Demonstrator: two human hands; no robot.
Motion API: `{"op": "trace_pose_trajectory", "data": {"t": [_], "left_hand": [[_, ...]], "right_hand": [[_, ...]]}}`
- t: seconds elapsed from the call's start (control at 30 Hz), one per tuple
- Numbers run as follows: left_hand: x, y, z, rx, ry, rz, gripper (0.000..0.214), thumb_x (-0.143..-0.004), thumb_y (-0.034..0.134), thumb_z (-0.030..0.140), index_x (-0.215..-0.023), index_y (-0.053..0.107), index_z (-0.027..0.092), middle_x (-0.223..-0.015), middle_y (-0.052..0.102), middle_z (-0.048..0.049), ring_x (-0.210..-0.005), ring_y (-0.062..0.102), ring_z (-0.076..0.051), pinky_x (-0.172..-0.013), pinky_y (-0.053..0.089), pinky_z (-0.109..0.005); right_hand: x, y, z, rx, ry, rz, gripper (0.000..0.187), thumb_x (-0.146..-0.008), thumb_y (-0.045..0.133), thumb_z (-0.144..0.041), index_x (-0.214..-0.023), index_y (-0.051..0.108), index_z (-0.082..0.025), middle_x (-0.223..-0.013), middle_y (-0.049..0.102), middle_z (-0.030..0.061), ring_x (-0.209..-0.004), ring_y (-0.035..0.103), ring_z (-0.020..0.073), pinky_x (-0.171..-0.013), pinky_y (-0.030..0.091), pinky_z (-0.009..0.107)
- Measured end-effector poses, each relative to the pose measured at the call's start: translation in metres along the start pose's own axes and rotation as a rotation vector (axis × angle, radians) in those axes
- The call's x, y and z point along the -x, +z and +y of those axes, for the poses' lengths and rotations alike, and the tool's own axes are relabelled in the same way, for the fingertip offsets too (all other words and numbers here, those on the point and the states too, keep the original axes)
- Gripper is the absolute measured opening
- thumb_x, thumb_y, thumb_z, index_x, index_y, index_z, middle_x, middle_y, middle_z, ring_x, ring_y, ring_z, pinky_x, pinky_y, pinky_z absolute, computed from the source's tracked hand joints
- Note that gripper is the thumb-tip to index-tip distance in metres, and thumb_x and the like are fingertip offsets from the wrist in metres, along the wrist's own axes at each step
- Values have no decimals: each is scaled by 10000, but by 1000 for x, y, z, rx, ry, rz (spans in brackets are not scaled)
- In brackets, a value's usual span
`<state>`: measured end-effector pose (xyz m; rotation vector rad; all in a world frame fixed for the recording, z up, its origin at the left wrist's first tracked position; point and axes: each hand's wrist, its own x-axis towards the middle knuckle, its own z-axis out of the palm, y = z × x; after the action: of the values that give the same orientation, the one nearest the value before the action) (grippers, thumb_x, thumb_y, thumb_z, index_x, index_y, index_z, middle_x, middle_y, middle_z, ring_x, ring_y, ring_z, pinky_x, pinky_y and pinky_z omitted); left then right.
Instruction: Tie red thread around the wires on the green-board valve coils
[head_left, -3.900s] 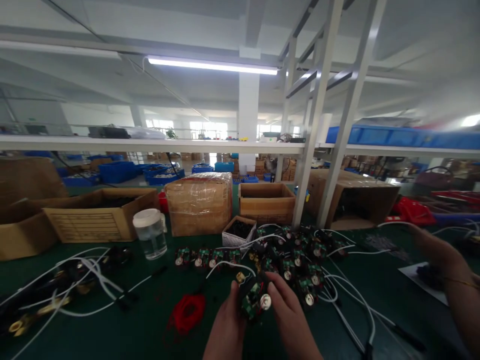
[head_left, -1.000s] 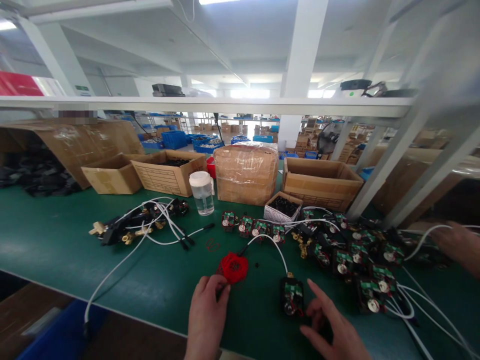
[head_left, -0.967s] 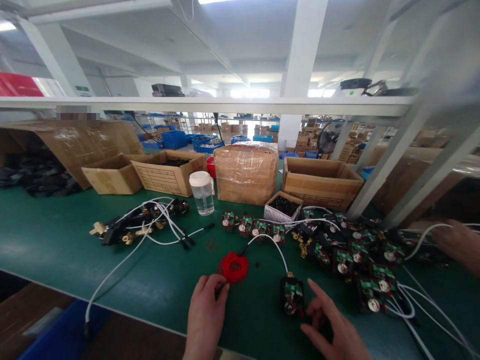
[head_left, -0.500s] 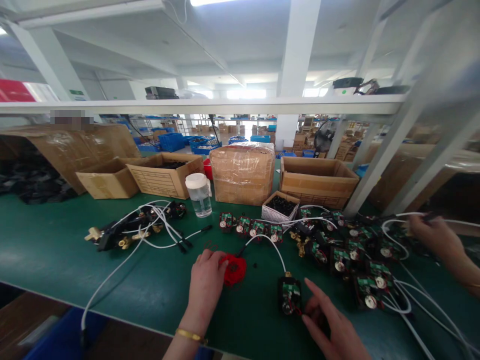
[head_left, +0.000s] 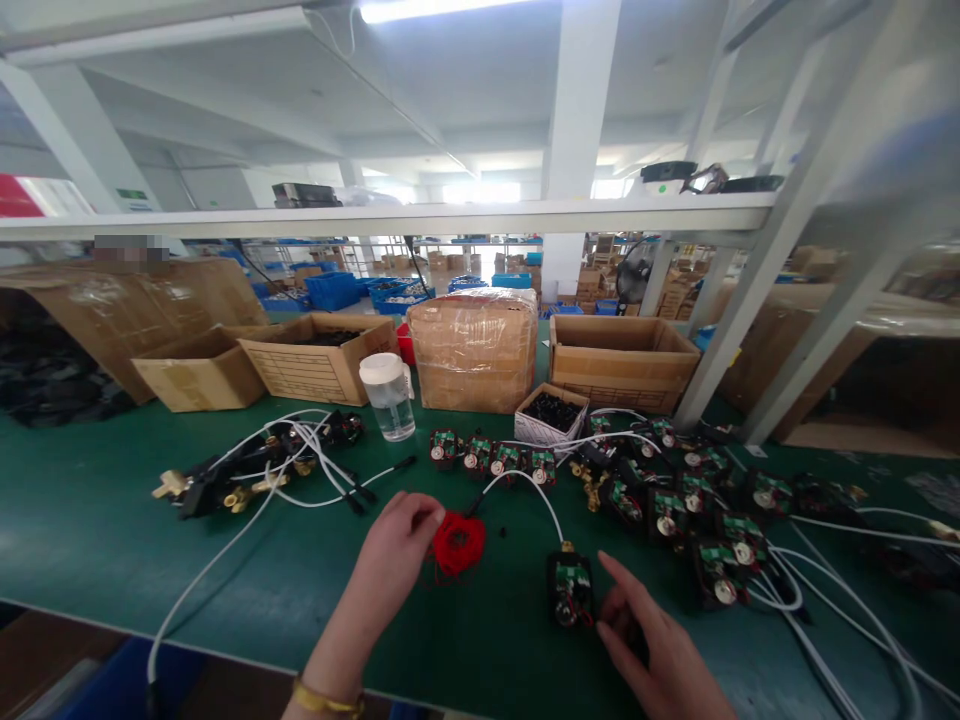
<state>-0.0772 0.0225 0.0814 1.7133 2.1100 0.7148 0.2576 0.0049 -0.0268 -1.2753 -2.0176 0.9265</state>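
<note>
My left hand (head_left: 401, 545) is closed in a pinch at the left edge of a loose bundle of red wire (head_left: 459, 545); the fingertips partly hide what they grip. My right hand (head_left: 660, 640) is open, thumb and forefinger apart, at the right side of a black housing (head_left: 553, 600) with a green circuit board (head_left: 574, 575). Thin red leads on this housing reach near my thumb. From its brass fitting (head_left: 568, 547), a white cable (head_left: 536, 480) arches back to a black plug end beside the red wire.
More black housings with green boards (head_left: 667, 515) lie in a cluster to the right, and several (head_left: 506, 460) stand in a row behind. Brass valves with white cables (head_left: 247, 470) lie left. A water jug (head_left: 390, 405), a small parts box (head_left: 551, 428) and cartons (head_left: 472, 355) line the back.
My left hand has drawn slightly left along the edge of the red wire, its fingers now more tightly pinched. Another person's hand at the right has gone from view. My right hand stays beside the housing.
</note>
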Motion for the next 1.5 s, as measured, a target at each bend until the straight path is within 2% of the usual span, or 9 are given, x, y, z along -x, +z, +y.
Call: {"op": "trace_pose_trajectory", "data": {"t": [0.17,0.37,0.5,0.67,0.77,0.83,0.97,1.2,1.5], "left_hand": [[6,-31,24,314,33,61,255,-818,560,430,-816,687,209,-857,695,-44,-861,640,-255,-822,477,-359],[21,-38,59,502,-68,-96,280,-802,613,479,-844,678,210,-818,678,-11,-832,602,-224,-741,444,-292],[29,-29,78,573,-116,-200,288,-779,645,484,-829,683,203,-765,660,4,-773,582,-197,-700,428,-268],[39,-16,98,704,-151,-292,280,-753,687,468,-834,692,199,-729,674,10,-703,605,-181,-648,439,-261],[44,-8,107,824,-214,-297,256,-732,728,421,-825,697,185,-785,727,-28,-753,670,-200,-689,496,-278],[45,-1,108,934,-251,-297,238,-719,752,379,-812,696,168,-791,734,-49,-797,702,-217,-760,543,-309],[49,17,103,1117,-322,-316,209,-706,783,291,-820,685,145,-799,712,-60,-817,728,-241,-801,601,-384],[63,58,89,1218,-421,-378,137,-785,718,275,-858,669,169,-757,710,-35,-716,744,-202,-734,604,-347],[54,88,70,1148,-383,-488,282,-700,780,379,-873,697,171,-755,725,-39,-766,752,-222,-790,576,-375]], "right_hand": [[-1,0,1,-8,-53,77,569,-973,506,-298,-1510,321,-255,-974,659,34,-776,661,160,-732,570,262],[-8,-10,-30,-45,-145,347,292,-987,514,-299,-1265,574,-234,-935,615,53,-813,619,187,-726,530,291],[-27,-18,-68,-207,-156,296,185,-978,521,-285,-1051,679,-222,-969,621,67,-883,614,201,-761,506,301],[-41,-20,-91,-523,-141,115,242,-917,614,-279,-1147,672,-230,-1041,663,58,-912,615,196,-815,497,318],[-41,-15,-96,-716,-110,-7,330,-864,694,-308,-1179,653,-220,-1065,680,63,-884,614,187,-742,494,290],[-40,-12,-97,-776,-70,-19,301,-825,739,-319,-1091,673,-194,-940,680,39,-786,598,161,-663,467,255],[-37,-11,-96,-730,20,78,174,-806,734,-320,-847,672,-163,-704,603,-20,-628,522,116,-585,399,225],[-27,-14,-84,-651,135,112,144,-776,695,-306,-792,662,-167,-657,588,-27,-625,531,131,-601,398,237],[-26,-8,-70,-564,216,126,119,-755,659,-288,-781,656,-172,-658,595,-27,-633,537,138,-612,393,244]]}}
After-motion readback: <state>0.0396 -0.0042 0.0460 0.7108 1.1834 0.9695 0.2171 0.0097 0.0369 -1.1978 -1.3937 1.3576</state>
